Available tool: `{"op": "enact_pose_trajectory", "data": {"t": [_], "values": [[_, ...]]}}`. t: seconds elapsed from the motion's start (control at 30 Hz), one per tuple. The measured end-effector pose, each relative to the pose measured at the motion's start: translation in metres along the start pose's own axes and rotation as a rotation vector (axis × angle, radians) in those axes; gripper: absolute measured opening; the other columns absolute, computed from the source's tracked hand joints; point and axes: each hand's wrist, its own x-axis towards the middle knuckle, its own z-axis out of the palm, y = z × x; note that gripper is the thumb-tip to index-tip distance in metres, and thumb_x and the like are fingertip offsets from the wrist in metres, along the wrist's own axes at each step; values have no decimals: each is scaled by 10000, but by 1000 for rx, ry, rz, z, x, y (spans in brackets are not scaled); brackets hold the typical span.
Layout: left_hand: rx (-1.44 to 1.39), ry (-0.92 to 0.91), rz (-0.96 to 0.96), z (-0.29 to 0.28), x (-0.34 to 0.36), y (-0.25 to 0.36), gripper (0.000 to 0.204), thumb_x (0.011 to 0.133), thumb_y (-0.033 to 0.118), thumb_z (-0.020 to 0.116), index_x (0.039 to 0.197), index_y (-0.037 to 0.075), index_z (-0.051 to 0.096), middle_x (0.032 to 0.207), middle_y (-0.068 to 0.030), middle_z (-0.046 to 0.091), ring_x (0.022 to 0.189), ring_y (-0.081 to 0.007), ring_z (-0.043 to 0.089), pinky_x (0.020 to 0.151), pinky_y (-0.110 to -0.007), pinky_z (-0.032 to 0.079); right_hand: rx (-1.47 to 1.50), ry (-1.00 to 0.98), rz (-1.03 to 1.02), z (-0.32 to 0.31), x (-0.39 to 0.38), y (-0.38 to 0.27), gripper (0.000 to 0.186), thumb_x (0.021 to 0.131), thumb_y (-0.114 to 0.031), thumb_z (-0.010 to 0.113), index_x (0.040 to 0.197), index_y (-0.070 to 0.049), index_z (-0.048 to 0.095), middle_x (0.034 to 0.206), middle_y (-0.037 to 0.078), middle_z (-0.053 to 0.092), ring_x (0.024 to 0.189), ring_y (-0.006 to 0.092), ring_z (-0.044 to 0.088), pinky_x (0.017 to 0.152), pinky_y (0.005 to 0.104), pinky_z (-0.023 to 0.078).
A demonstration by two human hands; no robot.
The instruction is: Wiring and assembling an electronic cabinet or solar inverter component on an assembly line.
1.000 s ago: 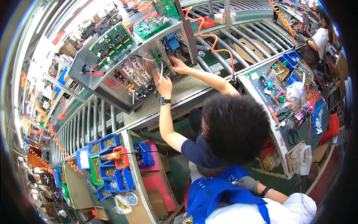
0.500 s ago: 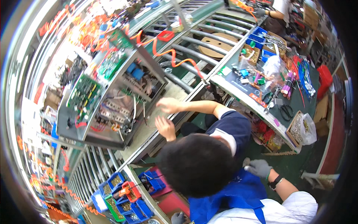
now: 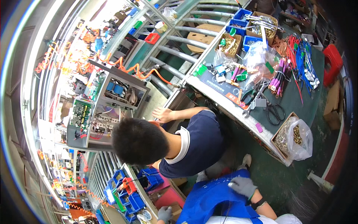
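My right hand [image 3: 244,187], in a grey glove with a black band at the wrist, lies over my blue apron [image 3: 212,194]. Its fingers are stretched out and apart, and nothing is in them. My left hand [image 3: 164,214], gloved in grey too, is low in the picture beside a brown cardboard piece [image 3: 176,211]; its fingers are too small and partly hidden to read. Just ahead, a co-worker in a navy shirt [image 3: 197,149] leans over an open metal cabinet [image 3: 138,89] with circuit boards and wiring. One co-worker hand [image 3: 163,115] is by the cabinet's near side.
On the right, a workbench [image 3: 238,112] bears black-handled scissors [image 3: 275,114], bundled cables [image 3: 304,65] and a box of fasteners [image 3: 285,138]. Blue parts bins [image 3: 132,201] stand at lower left. A roller conveyor [image 3: 175,50] runs behind the co-worker, with an orange coiled hose [image 3: 130,69] above.
The view has shifted, bringing the workbench nearer. The co-worker now bends further left toward the cabinet. My right hand has come in over the apron, and more of my left hand shows.
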Motion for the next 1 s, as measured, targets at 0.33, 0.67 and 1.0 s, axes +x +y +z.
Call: {"op": "enact_pose_trajectory", "data": {"t": [0.33, 0.67, 1.0], "values": [[-558, 356, 61, -125, 76, 43, 212, 880, 200, 599, 976, 16, 641, 763, -80, 623, 548, -128, 571, 458, -272, 453, 1, -350, -462, -6, 22, -147, 463, 937, -479, 467, 1110, -79, 623, 1060, 137, 650, 997, 308, 609, 856, 394, 473], [-108, 875, 801, -302, 225, 163, 496, 830, 218, 648, 1291, 104, 504, 962, -147, 650, 818, -283, 642, 742, -377, 502, 78, -455, -559, 93, 59, -275, 350, 960, -343, 516, 1185, -86, 588, 1132, 114, 636, 1063, 247, 603, 909, 346, 462], [-801, 61, 1285, -387, 273, 172, 535, 906, 144, 553, 1414, 97, 392, 787, -21, 571, 621, -99, 534, 516, -227, 423, -146, -373, -274, 156, 95, -344, 419, 946, -456, 489, 1184, -123, 578, 1120, 119, 632, 1027, 265, 614, 854, 355, 472]]}}
